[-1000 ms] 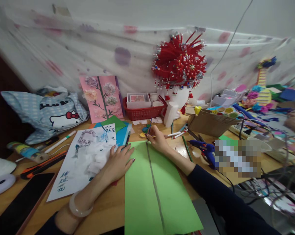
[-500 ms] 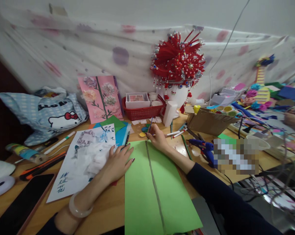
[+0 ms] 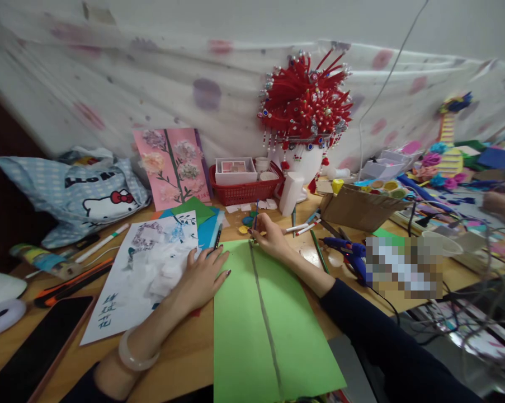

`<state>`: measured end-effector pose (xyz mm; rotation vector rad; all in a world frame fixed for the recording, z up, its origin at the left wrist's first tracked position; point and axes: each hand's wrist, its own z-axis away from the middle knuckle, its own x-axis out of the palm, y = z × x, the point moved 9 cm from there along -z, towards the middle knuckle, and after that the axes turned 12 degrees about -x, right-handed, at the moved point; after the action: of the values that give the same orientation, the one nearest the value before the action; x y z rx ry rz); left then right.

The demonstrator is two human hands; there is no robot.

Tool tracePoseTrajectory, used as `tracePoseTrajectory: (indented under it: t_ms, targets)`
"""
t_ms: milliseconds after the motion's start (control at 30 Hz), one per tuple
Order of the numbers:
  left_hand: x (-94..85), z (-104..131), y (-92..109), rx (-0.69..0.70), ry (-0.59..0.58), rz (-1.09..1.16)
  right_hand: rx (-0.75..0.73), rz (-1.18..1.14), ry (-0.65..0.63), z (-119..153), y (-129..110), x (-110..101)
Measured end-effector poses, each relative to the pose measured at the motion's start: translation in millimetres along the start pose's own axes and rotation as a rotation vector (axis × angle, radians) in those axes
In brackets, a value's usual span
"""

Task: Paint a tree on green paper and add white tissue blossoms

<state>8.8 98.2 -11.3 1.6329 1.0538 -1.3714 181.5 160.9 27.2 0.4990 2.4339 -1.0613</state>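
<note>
A light green sheet of paper (image 3: 239,324) lies in front of me, with a dark grey painted line running down it from the far edge. My right hand (image 3: 270,238) is closed around a thin blue paintbrush (image 3: 256,211), its tip low at the top of that line and partly hidden by the fingers. My left hand (image 3: 204,274) rests flat with fingers spread, across the green sheet's left edge and the white sheet (image 3: 109,296) beside it. That white sheet bears flower prints, blue writing and crumpled white tissue (image 3: 168,274).
Paint blobs (image 3: 244,226) lie beyond the green sheet. A red basket (image 3: 246,191) stands behind, beside a pink flower picture (image 3: 172,168). Right are markers (image 3: 306,228), a blue glue gun (image 3: 344,247) and a cardboard box (image 3: 361,207). A phone (image 3: 38,347) lies left. Another person's hand (image 3: 504,206) shows far right.
The brush in my right hand has tilted slightly more upright, and that hand has shifted very little. My left hand stays in place.
</note>
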Motion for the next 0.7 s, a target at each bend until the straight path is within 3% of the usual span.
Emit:
tracePoseTrajectory:
  t_ms: [700]
  targets:
    - [-1.0,0.8,0.6,0.017,0.015,0.007,0.037,0.006,-0.004,1.8,-1.8,-2.6]
